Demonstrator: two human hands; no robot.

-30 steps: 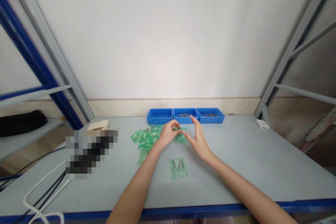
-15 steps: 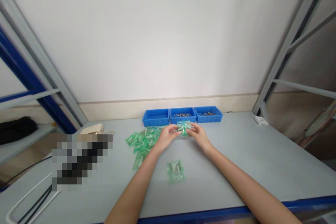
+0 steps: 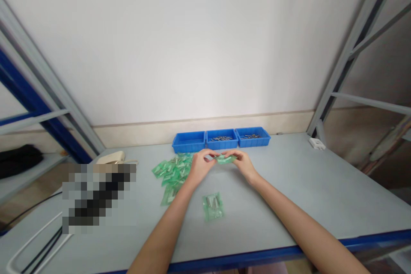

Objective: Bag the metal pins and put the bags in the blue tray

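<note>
Two hands were seen meeting over the table (image 3: 305, 188), with one small green bag (image 3: 224, 159) pinched between them. The left hand (image 3: 199, 165) was closed on the bag's left edge and the right hand (image 3: 243, 163) on its right edge, so the bag was held just above the table surface. Just left of the fingers (image 3: 210, 154) a loose pile of green bags (image 3: 173, 172) was spread out, and a filled green bag (image 3: 213, 206) was lying nearer the body, below the fingers. Beyond the fingers, three blue trays (image 3: 221, 139) were lined up against the wall. The step in hand was judged to be the bag's mouth being handled; a steady two-sided pull was thought to be needed.
</note>
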